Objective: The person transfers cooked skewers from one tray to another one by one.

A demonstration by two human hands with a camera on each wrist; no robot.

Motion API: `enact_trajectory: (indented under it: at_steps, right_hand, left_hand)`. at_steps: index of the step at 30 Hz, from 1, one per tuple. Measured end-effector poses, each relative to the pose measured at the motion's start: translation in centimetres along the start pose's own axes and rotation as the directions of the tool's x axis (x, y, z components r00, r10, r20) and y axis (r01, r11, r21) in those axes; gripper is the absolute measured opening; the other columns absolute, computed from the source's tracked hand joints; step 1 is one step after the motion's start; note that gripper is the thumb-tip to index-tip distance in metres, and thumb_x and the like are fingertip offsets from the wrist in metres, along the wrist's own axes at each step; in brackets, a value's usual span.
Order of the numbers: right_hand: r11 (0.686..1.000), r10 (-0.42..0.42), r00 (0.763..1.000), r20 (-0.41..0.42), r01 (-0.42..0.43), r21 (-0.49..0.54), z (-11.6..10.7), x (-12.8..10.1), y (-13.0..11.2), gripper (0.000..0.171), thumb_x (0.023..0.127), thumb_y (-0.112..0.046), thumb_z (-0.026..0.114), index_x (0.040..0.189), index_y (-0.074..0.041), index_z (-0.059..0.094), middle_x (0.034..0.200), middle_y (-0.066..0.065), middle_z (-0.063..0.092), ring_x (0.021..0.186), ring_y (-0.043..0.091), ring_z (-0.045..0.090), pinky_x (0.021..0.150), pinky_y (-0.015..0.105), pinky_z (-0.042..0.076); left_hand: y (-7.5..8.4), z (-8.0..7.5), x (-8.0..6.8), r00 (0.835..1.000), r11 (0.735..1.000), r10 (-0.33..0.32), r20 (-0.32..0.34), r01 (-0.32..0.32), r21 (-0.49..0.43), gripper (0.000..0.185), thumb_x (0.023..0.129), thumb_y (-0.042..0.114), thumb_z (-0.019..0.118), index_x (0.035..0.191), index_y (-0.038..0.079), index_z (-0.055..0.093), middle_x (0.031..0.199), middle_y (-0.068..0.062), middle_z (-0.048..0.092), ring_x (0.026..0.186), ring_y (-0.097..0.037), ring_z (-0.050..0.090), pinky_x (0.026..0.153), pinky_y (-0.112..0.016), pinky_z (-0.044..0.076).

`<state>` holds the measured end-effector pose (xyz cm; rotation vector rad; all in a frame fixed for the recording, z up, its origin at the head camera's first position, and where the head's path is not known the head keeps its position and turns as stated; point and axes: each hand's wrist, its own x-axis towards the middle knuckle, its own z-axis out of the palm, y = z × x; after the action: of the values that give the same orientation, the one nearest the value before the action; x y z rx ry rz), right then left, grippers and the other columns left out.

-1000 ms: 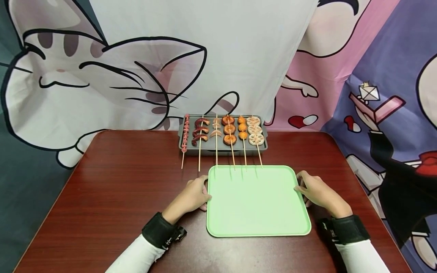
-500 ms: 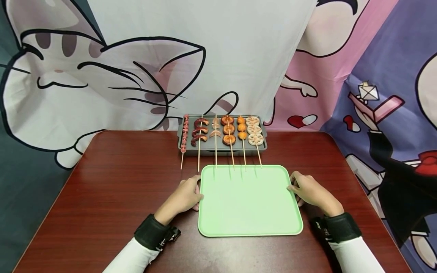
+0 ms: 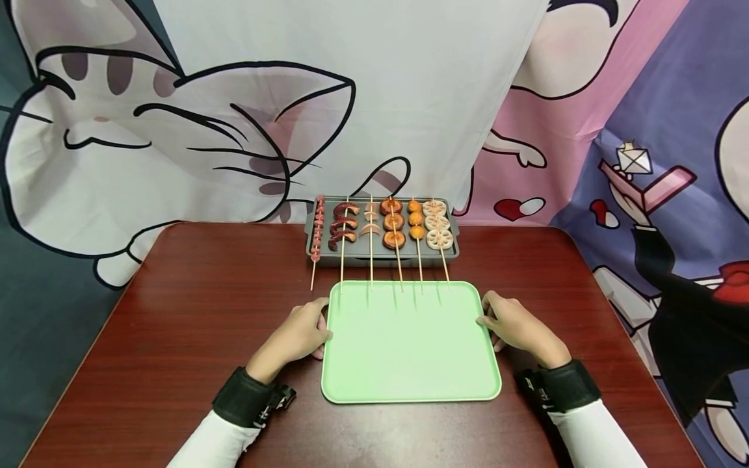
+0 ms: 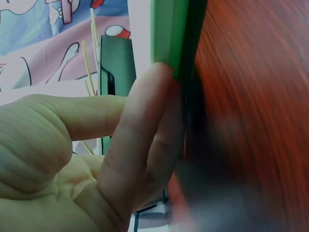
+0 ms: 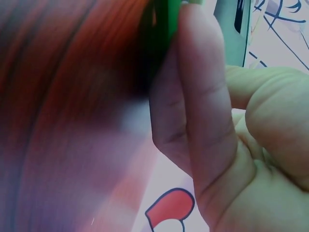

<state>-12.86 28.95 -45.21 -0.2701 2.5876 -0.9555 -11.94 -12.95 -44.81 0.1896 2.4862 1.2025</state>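
Observation:
A bare light-green tray [image 3: 409, 351] lies flat on the dark red table [image 3: 193, 312], near its front. My left hand [image 3: 313, 328] grips the tray's left rim and my right hand [image 3: 491, 320] grips the right rim. In the left wrist view my fingers [image 4: 140, 135] press against the green edge [image 4: 168, 29]. The right wrist view shows the same, a finger [image 5: 203, 96] against the green rim [image 5: 166, 24]. Both wrists wear black straps over white sleeves.
A grey pan [image 3: 380, 249] stands at the table's back edge with several food skewers [image 3: 393, 224] laid across it. Their wooden sticks [image 3: 400, 273] reach forward over the green tray's far rim. A cartoon-printed cloth [image 3: 234, 130] hangs behind the table.
The green tray has slid leftward across the table with both hands on its rims. The pan and skewers have stayed put.

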Motion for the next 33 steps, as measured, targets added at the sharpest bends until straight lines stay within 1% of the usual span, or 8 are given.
enact_trajectory:
  at_steps: [4,12,21,25,33]
  right_hand:
    - [1.000,0.014,1.000,0.001,-0.014,0.002,0.4,0.4,-0.5,0.015,0.102,-0.004,0.063,0.107,0.003,0.050,0.080,0.012,0.059,0.050,0.017,0.065,0.046,0.030,0.059]
    - [1.000,0.017,1.000,0.004,-0.016,-0.020,0.7,1.0,-1.1,0.016,0.102,-0.007,0.063,0.108,0.002,0.050,0.079,0.010,0.059,0.050,0.016,0.066,0.048,0.030,0.059]
    - [1.000,-0.013,1.000,0.008,0.013,0.018,1.2,1.5,-1.6,0.016,0.102,-0.006,0.063,0.108,0.003,0.051,0.078,0.011,0.060,0.049,0.015,0.066,0.048,0.030,0.059]
    - [0.999,-0.030,1.000,0.007,0.029,0.015,1.5,1.7,-1.8,0.016,0.102,-0.006,0.063,0.107,0.002,0.051,0.078,0.010,0.060,0.050,0.014,0.066,0.047,0.029,0.059]
    - [0.999,-0.031,1.000,-0.005,0.031,0.021,1.8,2.3,-2.3,0.016,0.102,-0.007,0.063,0.107,0.002,0.052,0.079,0.011,0.061,0.050,0.014,0.066,0.048,0.029,0.059]
  left_hand:
    - [-0.5,-0.5,-0.1,1.000,1.000,0.007,0.007,-0.007,0.006,0.066,0.090,-0.009,0.068,0.150,-0.010,0.041,0.076,-0.011,0.057,0.049,-0.020,0.065,0.049,-0.032,0.060]
    - [-1.1,-1.6,-0.2,1.000,1.000,0.000,0.023,0.000,0.015,0.067,0.092,-0.008,0.066,0.152,-0.009,0.038,0.079,-0.012,0.057,0.050,-0.020,0.065,0.050,-0.032,0.060]
    - [-1.8,-2.4,-0.2,1.000,1.000,-0.001,0.030,0.001,0.023,0.067,0.092,-0.008,0.066,0.153,-0.009,0.037,0.078,-0.012,0.057,0.051,-0.020,0.064,0.050,-0.033,0.061]
    - [-2.0,-2.8,-0.2,1.000,1.000,-0.009,0.027,0.008,0.026,0.066,0.092,-0.007,0.066,0.152,-0.009,0.038,0.078,-0.012,0.057,0.051,-0.020,0.064,0.050,-0.033,0.061]
    - [-2.3,-3.3,-0.2,1.000,0.999,-0.018,0.017,0.017,0.031,0.065,0.094,-0.007,0.065,0.153,-0.009,0.037,0.079,-0.012,0.056,0.054,-0.021,0.064,0.052,-0.034,0.062]
